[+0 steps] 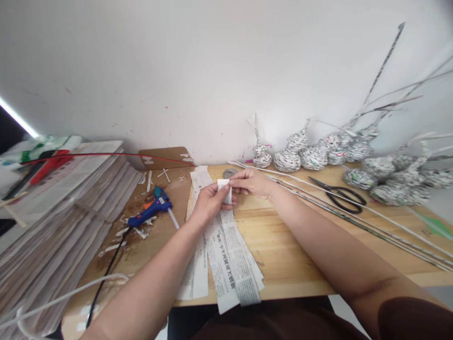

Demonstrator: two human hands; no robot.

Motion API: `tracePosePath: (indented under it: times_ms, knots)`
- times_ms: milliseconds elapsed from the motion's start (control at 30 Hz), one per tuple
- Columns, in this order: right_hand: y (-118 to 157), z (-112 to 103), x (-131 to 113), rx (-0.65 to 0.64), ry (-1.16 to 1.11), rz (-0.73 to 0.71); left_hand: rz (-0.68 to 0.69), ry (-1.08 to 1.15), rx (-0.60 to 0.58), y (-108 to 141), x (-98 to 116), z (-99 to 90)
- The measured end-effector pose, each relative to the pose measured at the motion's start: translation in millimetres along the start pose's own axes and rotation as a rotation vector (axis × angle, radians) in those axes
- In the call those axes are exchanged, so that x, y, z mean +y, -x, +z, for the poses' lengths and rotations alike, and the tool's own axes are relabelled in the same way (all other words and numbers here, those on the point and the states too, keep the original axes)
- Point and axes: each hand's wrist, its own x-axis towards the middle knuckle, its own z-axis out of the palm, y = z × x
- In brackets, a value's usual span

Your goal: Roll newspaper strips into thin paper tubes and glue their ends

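Observation:
A printed newspaper strip [224,182] stands up between my hands, its white top end showing. My left hand [209,204] is closed on it, the thumb pressed over the front and the fingers behind. With thumb and fingertips together, my right hand [254,183] pinches the strip's upper right edge. Below my hands, more newspaper strips [222,271] lie fanned on the wooden table [286,248], with ends reaching over the front edge. A small grey lump [230,173] sits just behind my fingers, partly hidden.
To the left are a blue glue gun [150,210] on stained cardboard [173,193] and a tall newspaper stack [67,217]. On the right lie black scissors [345,198], long rolled paper sticks [385,226] and several woven paper gourds [314,157] near the wall.

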Motion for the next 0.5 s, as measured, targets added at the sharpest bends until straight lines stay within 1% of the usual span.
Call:
tracePosePath:
  times_ms: [133, 233, 300, 400, 500]
  knots:
    - [0.7, 1.1, -2.2, 0.016, 0.026, -0.022, 0.035, -0.026, 0.016, -0.1, -2.9, 0.4]
    - [2.3, 3.0, -4.3, 0.018, 0.040, -0.034, 0.046, 0.001, -0.016, 1.7, -1.9, 1.2]
    - [2.8, 4.4, -5.1, 0.039, 0.054, -0.041, 0.013, 0.072, -0.053, 3.1, -0.4, 2.0]
    - [2.7, 5.5, -5.9, 0.115, 0.070, -0.051, -0.076, 0.225, -0.102, 4.4, 1.4, 3.8]
    - [2.5, 5.3, -7.4, 0.155, 0.074, -0.039, -0.131, 0.288, -0.104, 5.2, 2.6, 6.2]
